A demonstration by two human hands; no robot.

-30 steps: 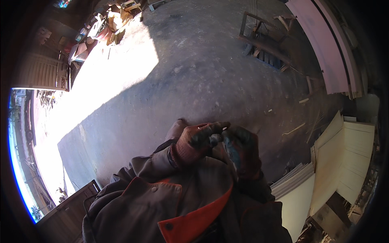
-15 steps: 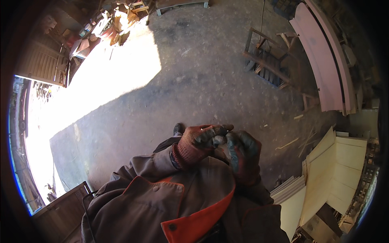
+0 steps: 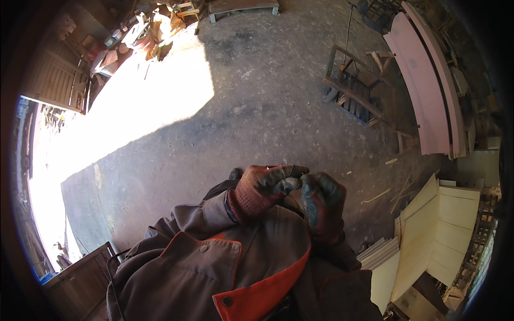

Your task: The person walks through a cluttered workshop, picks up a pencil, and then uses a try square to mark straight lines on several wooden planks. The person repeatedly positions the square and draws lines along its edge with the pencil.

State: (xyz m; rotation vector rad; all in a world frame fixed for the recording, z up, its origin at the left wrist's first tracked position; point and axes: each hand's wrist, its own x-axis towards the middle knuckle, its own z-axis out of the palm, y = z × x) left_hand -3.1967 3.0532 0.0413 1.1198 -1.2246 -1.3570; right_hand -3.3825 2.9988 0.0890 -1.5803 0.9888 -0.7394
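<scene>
Both of my hands are raised close together in front of my chest, in worn reddish work gloves with dark, dirty palms and fingers. My left hand (image 3: 266, 186) is bent inward, its fingers pinched together and pointing at the other hand. Beside it, my right hand (image 3: 323, 201) is curled with thumb and fingers pressed together. Their fingertips nearly meet. Whatever lies in either pinch is too small or too hidden to name. Below them is my dark jacket (image 3: 198, 267) with an orange-red collar edge.
Pale boards and panels (image 3: 436, 230) lean at the right. Beyond stand a wooden frame (image 3: 353, 88) and long pink curved panels (image 3: 420, 80). Thin wood strips (image 3: 377, 196) lie on the concrete floor (image 3: 257, 107). A low bench (image 3: 243, 7) is at the far end; bright sunlight falls at left.
The view has shifted slightly, so the floor and surroundings sit a little differently. My hands stay together in nearly the same pose.
</scene>
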